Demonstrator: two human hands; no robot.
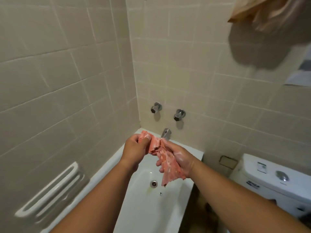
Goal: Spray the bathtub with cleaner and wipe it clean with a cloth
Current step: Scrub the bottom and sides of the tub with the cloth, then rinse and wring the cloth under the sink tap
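Observation:
A soapy pink cloth (165,163) is stretched between both my hands above the white bathtub (143,206). My left hand (135,148) grips its upper end in a closed fist. Soap foam covers my right hand (179,159), whose curled fingers hold the cloth's lower part. The cloth's tail hangs down toward the round metal drain (153,183). Both hands are just in front of the chrome spout (166,133). No spray bottle is in view.
Two chrome tap handles (156,107) (179,114) stick out of the tiled end wall. A white grab rail (50,187) runs along the left wall. A white toilet cistern (272,179) stands on the right. A beige cloth (262,12) hangs at top right.

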